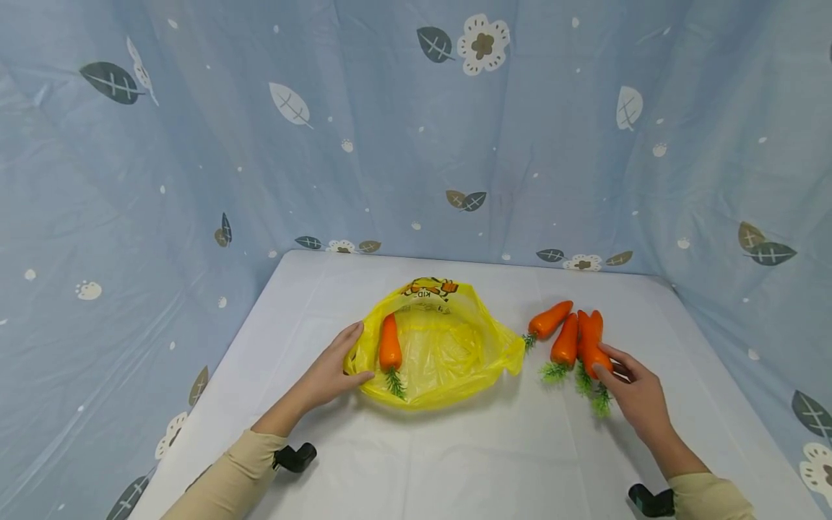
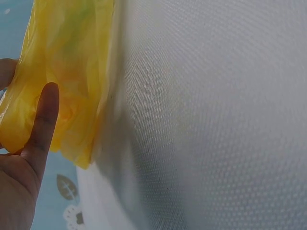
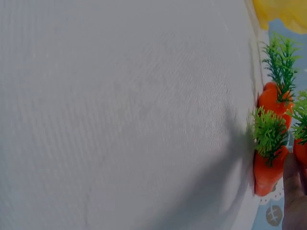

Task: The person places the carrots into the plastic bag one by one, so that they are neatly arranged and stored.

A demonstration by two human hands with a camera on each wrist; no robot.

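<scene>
Head view showed the right hand (image 1: 642, 397) pinching the rightmost carrot (image 1: 592, 349), long axis running near to far, right of the yellow plastic bag (image 1: 437, 355), where the left hand (image 1: 329, 370) rested, fingers spread.

Head view: bright, soft, fairly even light; faint shadow at the yellow bag's (image 1: 442, 365) 6 o'clock, small glints on the carrots (image 1: 564, 341). Wrist cams dimmer, greyer — fine detail soft on the white table (image 2: 220, 120). R wrist: broad blurry shadow approx. 5 o'clock — table edge bows near 3.
</scene>
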